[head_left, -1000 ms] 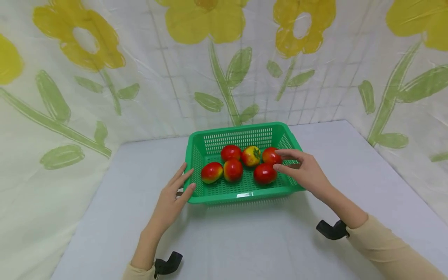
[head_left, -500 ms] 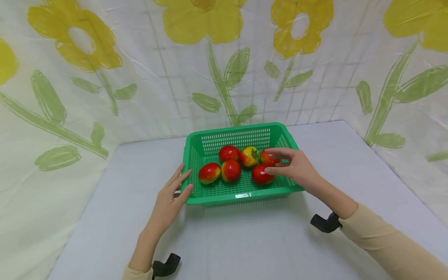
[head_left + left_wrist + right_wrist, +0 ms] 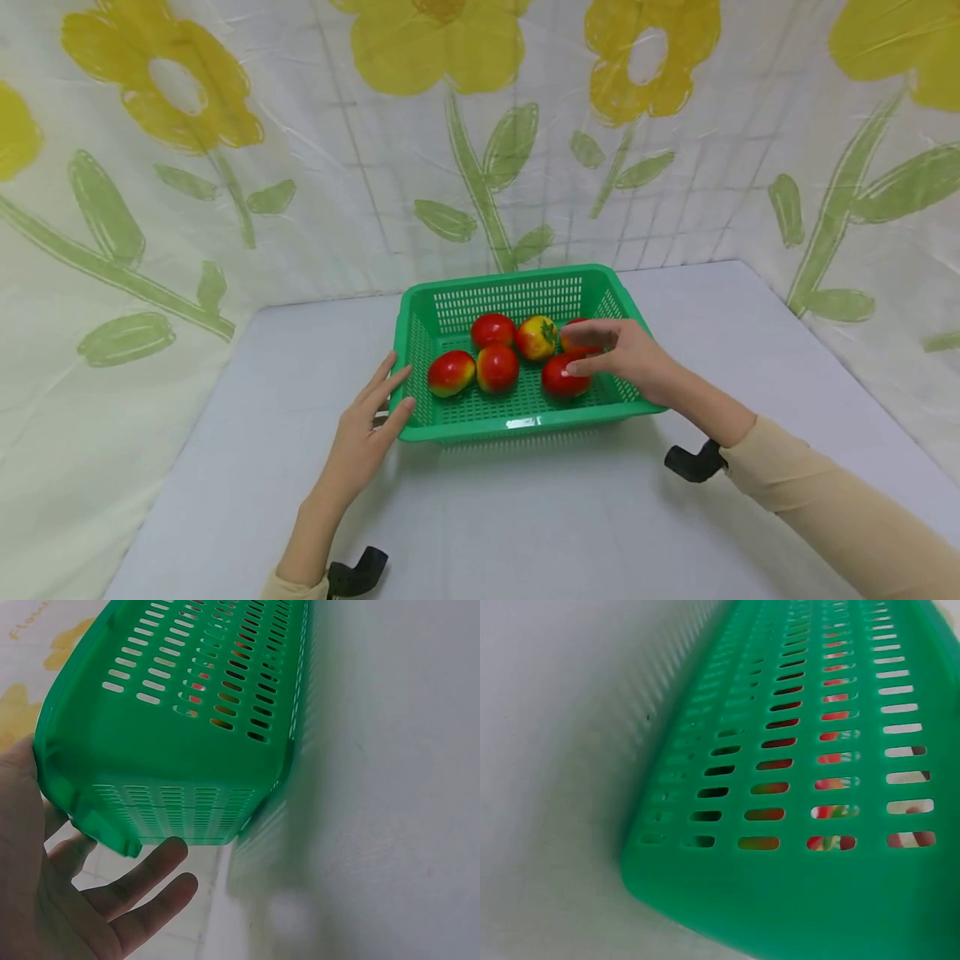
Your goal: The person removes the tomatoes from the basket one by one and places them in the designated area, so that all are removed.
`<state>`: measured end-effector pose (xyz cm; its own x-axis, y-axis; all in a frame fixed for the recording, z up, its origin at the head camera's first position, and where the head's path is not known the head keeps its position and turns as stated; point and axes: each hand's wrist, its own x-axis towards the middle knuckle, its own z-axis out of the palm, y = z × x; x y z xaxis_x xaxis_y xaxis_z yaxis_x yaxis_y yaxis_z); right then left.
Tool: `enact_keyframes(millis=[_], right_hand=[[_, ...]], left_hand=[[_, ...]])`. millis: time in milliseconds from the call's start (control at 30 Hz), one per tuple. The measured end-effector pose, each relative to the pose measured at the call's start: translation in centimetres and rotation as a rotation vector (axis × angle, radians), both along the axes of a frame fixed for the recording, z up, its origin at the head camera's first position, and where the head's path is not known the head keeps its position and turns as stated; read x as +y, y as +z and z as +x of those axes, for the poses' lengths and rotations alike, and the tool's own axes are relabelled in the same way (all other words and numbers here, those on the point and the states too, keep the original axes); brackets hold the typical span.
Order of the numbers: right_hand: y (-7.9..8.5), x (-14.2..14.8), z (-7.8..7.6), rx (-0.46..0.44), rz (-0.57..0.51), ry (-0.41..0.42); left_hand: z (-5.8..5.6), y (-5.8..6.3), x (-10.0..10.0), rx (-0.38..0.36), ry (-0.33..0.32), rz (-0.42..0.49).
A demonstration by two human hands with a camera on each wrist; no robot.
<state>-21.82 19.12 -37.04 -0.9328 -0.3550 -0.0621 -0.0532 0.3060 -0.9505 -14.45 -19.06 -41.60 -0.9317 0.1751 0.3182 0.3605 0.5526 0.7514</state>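
A green perforated plastic basket (image 3: 517, 422) holds several glossy red-and-yellow fruits, one (image 3: 537, 337) showing a green leafy top. My left hand (image 3: 365, 433) rests at the basket's front left corner, fingers spread along the rim. In the left wrist view, two fingers (image 3: 146, 877) of it extend outside the basket wall. My right hand (image 3: 630, 358) reaches over the basket's right side. Its thumb overlaps the front right fruit (image 3: 561, 382), while its fingers partly cover the back right fruit (image 3: 576, 323). The right wrist view shows the basket wall (image 3: 727, 885), which hides most of that hand.
A white-covered table (image 3: 517, 517) lies under the basket. Behind it hangs a pale curtain (image 3: 315, 208) with large yellow flowers. Black wrist-worn devices sit on the left wrist (image 3: 358, 573) and the right wrist (image 3: 693, 462).
My right hand has shifted left and farther in over the two right-hand fruits, covering more of the back one. The left hand stays at the basket's corner.
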Motion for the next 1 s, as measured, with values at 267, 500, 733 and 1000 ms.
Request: enact_keyframes(millis=[267,500,733,1000], right_hand=[[-0.2,-0.1,-0.4,-0.088,0.021,-0.010],[-0.6,-0.2,-0.9,-0.121,0.054,-0.018],[-1.0,-0.7,-1.4,-0.098,0.138,0.049],[-1.0,-1.2,-1.3,-0.074,0.163,0.150]], left_hand=[[0.1,-0.2,0.0,-0.002,0.012,0.015],[0.1,-0.1,0.1,-0.012,0.020,0.029],[0.1,-0.1,0.2,-0.007,0.013,0.032],[0.0,-0.4,0.2,0.003,0.014,0.032]])
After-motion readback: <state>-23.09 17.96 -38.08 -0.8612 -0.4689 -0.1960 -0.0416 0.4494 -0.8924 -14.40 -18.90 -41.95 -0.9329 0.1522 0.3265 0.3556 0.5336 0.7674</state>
